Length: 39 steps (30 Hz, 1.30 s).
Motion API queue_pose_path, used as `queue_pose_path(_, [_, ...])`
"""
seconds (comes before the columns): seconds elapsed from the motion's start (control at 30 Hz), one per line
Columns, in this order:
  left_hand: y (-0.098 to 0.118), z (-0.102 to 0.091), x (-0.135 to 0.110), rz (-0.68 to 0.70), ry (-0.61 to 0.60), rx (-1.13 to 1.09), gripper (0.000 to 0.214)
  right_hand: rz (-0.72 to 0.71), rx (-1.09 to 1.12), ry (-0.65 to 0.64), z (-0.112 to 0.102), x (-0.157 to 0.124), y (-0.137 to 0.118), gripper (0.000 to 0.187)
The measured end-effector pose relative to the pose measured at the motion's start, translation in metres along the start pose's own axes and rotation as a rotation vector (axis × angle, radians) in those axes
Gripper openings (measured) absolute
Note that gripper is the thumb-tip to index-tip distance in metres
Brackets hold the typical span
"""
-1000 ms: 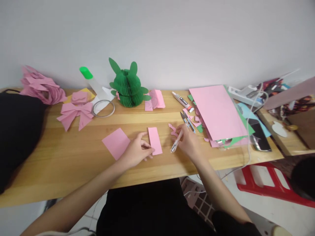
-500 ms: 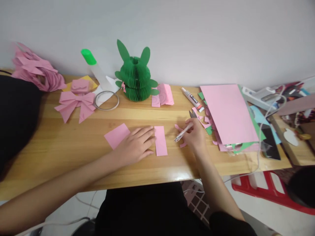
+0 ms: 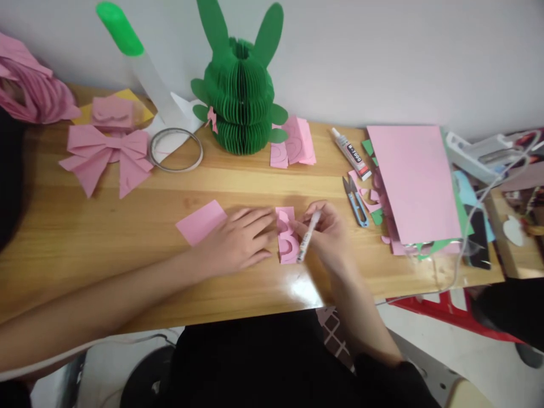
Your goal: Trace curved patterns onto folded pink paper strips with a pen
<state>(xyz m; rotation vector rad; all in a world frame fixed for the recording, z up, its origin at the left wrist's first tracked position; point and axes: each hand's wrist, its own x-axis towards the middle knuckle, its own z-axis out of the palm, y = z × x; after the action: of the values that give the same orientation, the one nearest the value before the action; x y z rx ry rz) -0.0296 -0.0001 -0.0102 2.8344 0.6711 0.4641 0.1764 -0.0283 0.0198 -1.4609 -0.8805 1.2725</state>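
My left hand [image 3: 249, 241] lies flat on the table with its fingers apart, the tips close to the left edge of a narrow pink paper strip [image 3: 285, 212]. On the strip rests a curved pink paper cut-out [image 3: 289, 248], shaped somewhat like a 3. My right hand [image 3: 325, 229] is closed around a whitish pen [image 3: 309, 235], and its fingertips reach the cut-out's right side. A second pink paper piece [image 3: 202, 221] is partly under or behind my left hand. Blue-handled thread snips [image 3: 356, 203] lie to the right of my right hand.
A green honeycomb-paper figure [image 3: 242, 102] stands near the wall. Left of it are a tape roll [image 3: 176, 168], a green-capped tube [image 3: 155, 85] and a pink paper bow [image 3: 110, 150]. Rightward lie a glue tube [image 3: 352, 154], paper scraps [image 3: 374, 195] and stacked pink sheets [image 3: 414, 187].
My right hand has brought the pink cut-out leftward onto the strip, pen still in hand. The snips now show fully on the table. The whole view has shifted closer.
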Motion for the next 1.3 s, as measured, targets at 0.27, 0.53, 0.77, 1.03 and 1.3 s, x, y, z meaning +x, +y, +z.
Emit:
queue_pose_path(0.27, [0.000, 0.001, -0.002, -0.011, 0.066, -0.007, 0.024, -0.158, -0.351, 0.169, 0.008, -0.003, 0.024, 0.019])
queue_pose_path(0.53, [-0.001, 0.000, -0.002, -0.005, 0.069, -0.023, 0.028, -0.148, -0.467, 0.191, 0.009, -0.005, 0.024, 0.018])
queue_pose_path(0.77, [-0.001, -0.003, 0.001, 0.011, 0.024, -0.048, 0.029, -0.180, -0.483, 0.180, 0.010, -0.006, 0.024, 0.017])
queue_pose_path(1.03, [-0.002, -0.002, 0.001, -0.001, 0.003, -0.091, 0.027, -0.181, -0.516, 0.184, 0.010, -0.006, 0.023, 0.017])
queue_pose_path(1.3, [-0.004, -0.002, 0.000, -0.020, 0.004, -0.146, 0.030, -0.186, -0.513, 0.168, 0.009, -0.006, 0.024, 0.015])
